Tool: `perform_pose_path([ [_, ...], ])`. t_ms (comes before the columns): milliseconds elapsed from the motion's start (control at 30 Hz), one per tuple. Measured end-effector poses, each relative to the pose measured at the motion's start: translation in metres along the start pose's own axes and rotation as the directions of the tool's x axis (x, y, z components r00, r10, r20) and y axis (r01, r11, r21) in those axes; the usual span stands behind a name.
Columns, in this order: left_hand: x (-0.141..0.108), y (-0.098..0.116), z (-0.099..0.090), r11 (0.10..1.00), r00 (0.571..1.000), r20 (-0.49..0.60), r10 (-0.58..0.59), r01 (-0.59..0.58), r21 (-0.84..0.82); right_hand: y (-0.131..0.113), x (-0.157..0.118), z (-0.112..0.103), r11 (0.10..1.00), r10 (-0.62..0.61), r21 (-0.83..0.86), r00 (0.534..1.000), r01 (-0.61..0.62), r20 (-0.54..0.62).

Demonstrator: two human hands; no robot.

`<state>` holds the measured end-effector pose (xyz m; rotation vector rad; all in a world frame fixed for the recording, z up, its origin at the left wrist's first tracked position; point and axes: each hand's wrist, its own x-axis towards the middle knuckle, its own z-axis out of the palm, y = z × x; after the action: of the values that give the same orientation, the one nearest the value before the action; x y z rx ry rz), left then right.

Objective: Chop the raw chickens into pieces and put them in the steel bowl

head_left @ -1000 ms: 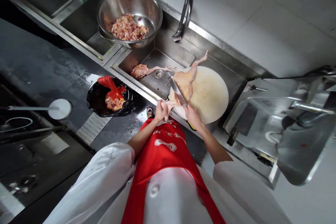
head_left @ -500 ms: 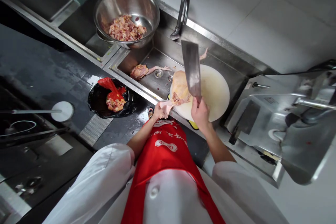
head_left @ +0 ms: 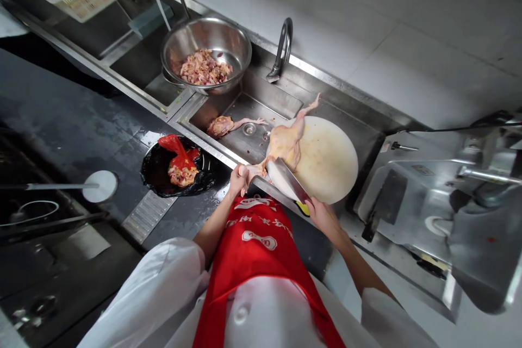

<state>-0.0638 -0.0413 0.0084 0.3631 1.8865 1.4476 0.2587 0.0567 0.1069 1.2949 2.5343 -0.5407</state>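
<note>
A plucked raw chicken (head_left: 283,141) lies on the left part of a round white cutting board (head_left: 332,152), one leg stretched toward the back wall. My left hand (head_left: 239,178) is closed around the narrow part of the chicken at the sink's front edge. In my right hand (head_left: 324,216) is the handle of a cleaver (head_left: 290,178). Its blade is lowered to the board's near left side, against or right beside the part that my left hand holds; exact contact cannot be made out. Another raw chicken piece with a foot (head_left: 222,126) lies in the sink, left of the board.
A steel bowl (head_left: 242,65) of chopped meat stands over the sink's left end, near a faucet (head_left: 281,49). Below is a bin lined with a black bag (head_left: 150,166). Another cleaver (head_left: 387,190) lies right, beside a steel machine (head_left: 481,228).
My right hand has brought the cleaver down from upright to low at the board's near edge. The chicken's leg now shows behind it. The whole view has shifted slightly.
</note>
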Motion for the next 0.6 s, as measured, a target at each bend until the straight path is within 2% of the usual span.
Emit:
perform_pose_path([
  [100,-0.004,0.003,-0.002,0.999,0.999,0.036,-0.018,0.017,0.028,-0.031,0.012,-0.019,0.999,0.044,-0.011,0.997,-0.044,-0.066],
  [200,-0.004,0.005,-0.005,0.998,0.996,0.066,-0.065,0.064,0.014,-0.068,0.036,-0.031,0.997,0.070,0.037,0.986,-0.065,-0.152],
  [267,-0.003,0.005,-0.005,0.995,0.991,0.089,-0.102,0.102,-0.001,-0.087,0.056,-0.032,0.996,0.062,0.071,0.990,-0.053,-0.129],
  [333,-0.003,0.005,-0.005,0.990,0.982,0.133,-0.134,0.137,-0.015,-0.098,0.076,-0.027,0.996,0.035,0.082,0.999,-0.033,-0.029],
  [400,-0.004,0.006,-0.005,0.988,0.973,0.178,-0.148,0.153,-0.015,-0.099,0.092,-0.020,0.997,-0.002,0.078,0.998,-0.004,0.071],
  [467,-0.005,0.008,-0.005,0.987,0.963,0.220,-0.154,0.160,-0.009,-0.092,0.102,-0.015,0.998,-0.017,0.064,0.993,0.009,0.121],
  [600,-0.008,0.019,-0.004,0.979,0.945,0.266,-0.192,0.205,-0.020,-0.071,0.107,-0.013,0.998,0.066,0.009,0.986,-0.068,0.154],
])
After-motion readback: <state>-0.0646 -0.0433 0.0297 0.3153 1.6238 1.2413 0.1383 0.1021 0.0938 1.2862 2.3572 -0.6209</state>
